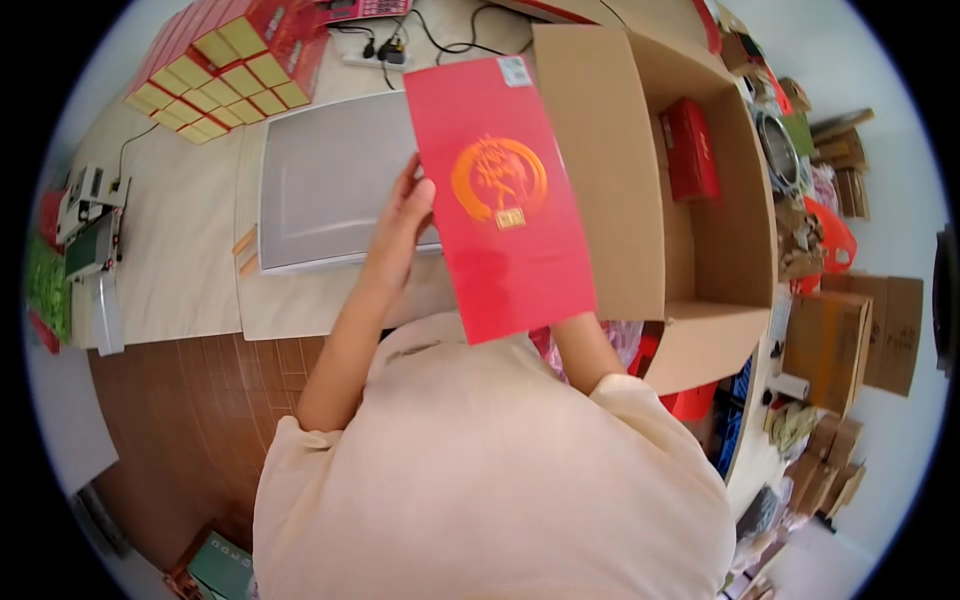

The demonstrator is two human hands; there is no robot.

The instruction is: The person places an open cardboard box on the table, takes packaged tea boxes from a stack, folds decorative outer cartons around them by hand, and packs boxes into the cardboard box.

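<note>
A red gift box (505, 270) with an orange ring-shaped emblem and a small white label is held up in front of my chest, tilted slightly. My left hand (405, 210) grips its left edge, thumb on the near face and fingers going behind. My right forearm reaches to the box's lower right corner, where my right hand is hidden behind the box. Right of it stands an open cardboard carton (715, 250), with another red box (690, 150) inside against its far part. A grey flat panel (335, 180) lies on the table behind my left hand.
Stacked red boxes with cream ends (225, 80) stand at the back left of the table. A power strip (375, 60) with cables lies behind the panel. The carton's flaps (600, 170) fold outward. More cardboard boxes (825, 345) sit along the right side.
</note>
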